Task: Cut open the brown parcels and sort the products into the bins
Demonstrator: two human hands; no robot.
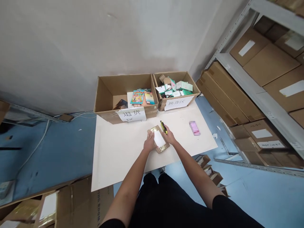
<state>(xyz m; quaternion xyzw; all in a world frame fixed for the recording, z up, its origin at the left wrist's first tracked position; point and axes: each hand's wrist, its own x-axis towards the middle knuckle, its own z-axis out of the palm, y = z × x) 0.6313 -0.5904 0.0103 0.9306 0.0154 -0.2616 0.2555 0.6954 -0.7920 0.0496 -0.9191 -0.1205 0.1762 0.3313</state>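
A small brown cardboard parcel [159, 138] with a white label and shiny tape lies on the white table [114, 152], near its front edge. My left hand [150, 141] grips the parcel along its left side, thumb over the label's edge. In my right hand [169, 136] is a black-and-yellow utility knife [163, 127], pointing up and away from me; I cannot make out whether its blade is out. That hand is at the parcel's right edge. A pink, pixelated object [194, 128] rests farther right on the table.
At the table's back stand two open cartons with handwritten signs: the left carton [104, 95] holds colourful booklets, the right carton [196, 88] several small boxes. A metal shelf [242, 71] loaded with cartons rises on the right. Another large carton [78, 202] sits at the lower left.
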